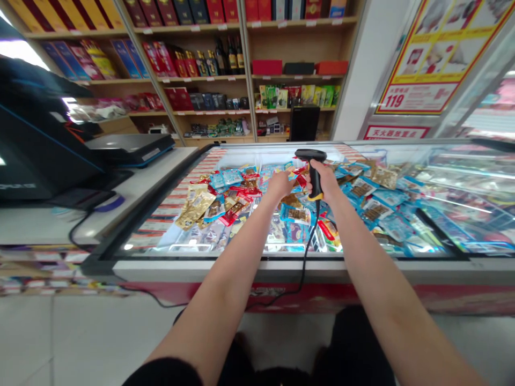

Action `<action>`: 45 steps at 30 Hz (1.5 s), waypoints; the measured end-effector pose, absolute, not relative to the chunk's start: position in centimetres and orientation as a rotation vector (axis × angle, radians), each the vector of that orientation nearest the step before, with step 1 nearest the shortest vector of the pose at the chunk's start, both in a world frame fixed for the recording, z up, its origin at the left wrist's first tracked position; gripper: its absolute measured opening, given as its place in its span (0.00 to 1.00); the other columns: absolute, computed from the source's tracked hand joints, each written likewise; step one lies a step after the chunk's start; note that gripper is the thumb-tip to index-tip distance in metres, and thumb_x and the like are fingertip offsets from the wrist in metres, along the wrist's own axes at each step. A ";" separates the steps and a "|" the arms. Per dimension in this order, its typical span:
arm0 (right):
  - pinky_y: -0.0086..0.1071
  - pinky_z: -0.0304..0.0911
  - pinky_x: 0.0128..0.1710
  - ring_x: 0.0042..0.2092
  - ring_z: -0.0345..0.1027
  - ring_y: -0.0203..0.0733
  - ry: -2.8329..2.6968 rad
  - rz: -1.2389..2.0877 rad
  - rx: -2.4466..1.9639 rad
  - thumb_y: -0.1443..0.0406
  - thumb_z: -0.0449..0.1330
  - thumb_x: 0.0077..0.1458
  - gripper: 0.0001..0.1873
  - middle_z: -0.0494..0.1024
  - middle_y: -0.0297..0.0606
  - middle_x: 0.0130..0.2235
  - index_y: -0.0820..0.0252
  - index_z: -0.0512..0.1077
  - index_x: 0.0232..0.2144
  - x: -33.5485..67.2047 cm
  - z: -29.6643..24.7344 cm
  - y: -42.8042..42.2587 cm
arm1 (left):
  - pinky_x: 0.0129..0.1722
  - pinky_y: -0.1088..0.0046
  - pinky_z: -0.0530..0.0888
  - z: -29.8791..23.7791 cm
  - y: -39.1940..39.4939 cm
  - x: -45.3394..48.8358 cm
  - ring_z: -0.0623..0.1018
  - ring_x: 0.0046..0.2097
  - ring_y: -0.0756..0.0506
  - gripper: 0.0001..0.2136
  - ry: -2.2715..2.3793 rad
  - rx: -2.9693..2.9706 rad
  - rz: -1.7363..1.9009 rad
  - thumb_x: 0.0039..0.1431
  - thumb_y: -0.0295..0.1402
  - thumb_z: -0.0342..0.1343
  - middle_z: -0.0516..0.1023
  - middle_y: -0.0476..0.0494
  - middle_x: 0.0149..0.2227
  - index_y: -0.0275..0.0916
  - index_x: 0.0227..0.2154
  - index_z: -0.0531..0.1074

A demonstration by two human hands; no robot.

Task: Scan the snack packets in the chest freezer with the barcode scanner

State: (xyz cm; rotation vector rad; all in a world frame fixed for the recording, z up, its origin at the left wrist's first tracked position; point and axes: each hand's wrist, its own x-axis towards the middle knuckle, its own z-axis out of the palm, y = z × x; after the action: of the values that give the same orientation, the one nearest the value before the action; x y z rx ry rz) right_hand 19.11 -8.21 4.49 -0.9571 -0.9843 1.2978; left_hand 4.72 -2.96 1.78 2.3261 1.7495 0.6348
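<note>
My right hand is wrapped round the handle of a black barcode scanner with a yellow base. Its head is raised over the packets, and its cable hangs down toward me. Just to the left, my left hand is closed among red and blue packets; what lies between its fingers is hidden. Snack packets spread over the glass top on both sides: gold ones at the left, a blue packet below the hands, and blue packets with brown contents at the right.
The packets lie on a glass-topped chest freezer with a dark frame. A counter at the left carries a scale and a dark machine. Behind the freezer stand shelves of boxes and bottles.
</note>
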 end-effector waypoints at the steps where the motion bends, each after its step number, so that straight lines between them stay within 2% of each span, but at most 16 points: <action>1: 0.27 0.59 0.11 0.14 0.60 0.33 -0.986 1.297 -0.958 0.52 0.60 0.59 0.19 0.68 0.30 0.18 0.57 0.63 0.25 19.1 4.4 -8.2 | 0.54 0.60 0.69 1.4 -2.9 5.2 0.74 0.57 0.35 0.21 1.720 2.359 0.579 0.64 0.38 0.50 0.77 0.32 0.54 0.38 0.57 0.71; 5: 0.26 0.60 0.11 0.14 0.61 0.33 -1.001 1.294 -0.958 0.53 0.59 0.60 0.18 0.69 0.31 0.18 0.58 0.65 0.25 19.0 4.3 -8.0 | 0.55 0.58 0.68 0.4 -3.1 5.9 0.73 0.58 0.36 0.18 1.661 2.456 0.485 0.66 0.37 0.47 0.77 0.34 0.54 0.42 0.55 0.71; 8: 0.26 0.60 0.11 0.14 0.61 0.33 -1.014 1.286 -0.965 0.53 0.60 0.60 0.19 0.69 0.31 0.18 0.58 0.65 0.24 18.8 4.3 -8.0 | 0.56 0.60 0.68 0.1 -2.8 5.4 0.72 0.59 0.36 0.19 1.709 2.458 0.507 0.63 0.36 0.52 0.76 0.35 0.55 0.41 0.56 0.70; 11: 0.26 0.59 0.11 0.14 0.61 0.33 -1.025 1.281 -0.979 0.53 0.60 0.60 0.18 0.69 0.32 0.18 0.58 0.65 0.25 18.6 4.3 -8.0 | 0.54 0.63 0.70 0.1 -2.2 4.8 0.75 0.55 0.37 0.21 1.713 2.377 0.520 0.58 0.36 0.57 0.78 0.36 0.51 0.40 0.54 0.72; 15: 0.26 0.59 0.11 0.13 0.61 0.33 -1.024 1.288 -0.999 0.53 0.60 0.59 0.17 0.69 0.31 0.17 0.58 0.66 0.26 18.3 4.1 -8.1 | 0.46 0.67 0.73 0.4 -1.6 4.0 0.79 0.46 0.37 0.12 1.617 2.198 0.667 0.46 0.27 0.63 0.82 0.38 0.38 0.39 0.37 0.79; 17: 0.27 0.59 0.10 0.13 0.60 0.33 -1.023 1.286 -1.010 0.54 0.60 0.60 0.17 0.69 0.31 0.17 0.58 0.66 0.25 18.2 4.1 -8.2 | 0.42 0.68 0.74 0.6 -1.5 3.6 0.80 0.40 0.37 0.09 1.590 2.084 0.803 0.40 0.23 0.64 0.80 0.40 0.29 0.38 0.27 0.78; 19: 0.27 0.59 0.10 0.13 0.60 0.34 -1.019 1.288 -1.021 0.54 0.60 0.60 0.17 0.69 0.31 0.17 0.58 0.66 0.25 18.1 4.1 -8.3 | 0.37 0.67 0.75 0.7 -1.4 3.1 0.80 0.34 0.37 0.09 1.562 1.923 0.873 0.35 0.20 0.63 0.76 0.44 0.21 0.38 0.22 0.76; 22: 0.27 0.59 0.10 0.13 0.60 0.34 -1.019 1.302 -1.034 0.55 0.61 0.59 0.15 0.69 0.31 0.17 0.58 0.67 0.27 17.9 4.2 -8.5 | 0.32 0.66 0.74 0.6 -1.0 2.3 0.79 0.29 0.38 0.09 1.500 1.655 0.885 0.33 0.17 0.63 0.73 0.45 0.18 0.37 0.19 0.73; 25: 0.28 0.59 0.10 0.13 0.61 0.34 -1.036 1.309 -1.058 0.56 0.60 0.60 0.15 0.69 0.31 0.17 0.58 0.67 0.27 17.7 4.2 -8.7 | 0.32 0.68 0.73 0.5 -0.5 1.3 0.79 0.31 0.39 0.08 1.479 1.525 1.038 0.34 0.19 0.62 0.72 0.46 0.20 0.36 0.15 0.71; 29: 0.28 0.59 0.09 0.13 0.60 0.35 -1.101 1.338 -1.099 0.55 0.59 0.60 0.15 0.69 0.32 0.17 0.59 0.67 0.27 17.6 4.1 -8.8 | 0.33 0.71 0.72 0.5 0.1 0.3 0.76 0.30 0.45 0.03 1.339 1.280 1.341 0.38 0.23 0.59 0.71 0.49 0.20 0.36 0.19 0.72; 32: 0.28 0.59 0.10 0.13 0.60 0.35 -1.172 1.364 -1.102 0.54 0.62 0.59 0.16 0.70 0.32 0.17 0.58 0.66 0.28 17.6 3.9 -8.9 | 0.35 0.71 0.74 0.6 0.5 -0.2 0.76 0.29 0.48 0.06 1.142 1.023 1.484 0.39 0.24 0.58 0.74 0.50 0.23 0.35 0.25 0.73; 38: 0.28 0.56 0.09 0.13 0.59 0.35 -1.315 1.397 -1.150 0.57 0.62 0.58 0.15 0.69 0.32 0.16 0.57 0.64 0.25 17.8 3.9 -9.1 | 0.40 0.69 0.75 0.6 1.3 -0.6 0.77 0.31 0.48 0.10 1.015 0.922 1.573 0.38 0.26 0.61 0.76 0.51 0.25 0.36 0.29 0.75; 45: 0.28 0.57 0.10 0.14 0.60 0.34 -1.409 1.399 -1.123 0.56 0.63 0.57 0.17 0.69 0.33 0.18 0.57 0.63 0.24 18.3 3.6 -9.0 | 0.39 0.70 0.75 0.2 2.1 -0.8 0.78 0.31 0.48 0.11 1.015 0.963 1.605 0.38 0.26 0.60 0.77 0.51 0.25 0.37 0.30 0.76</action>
State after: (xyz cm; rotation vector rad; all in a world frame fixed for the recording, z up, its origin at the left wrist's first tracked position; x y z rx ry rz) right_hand 18.31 -8.98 3.58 -1.1232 -1.4090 1.3994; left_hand -0.84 2.07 0.19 0.9627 1.0146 1.6047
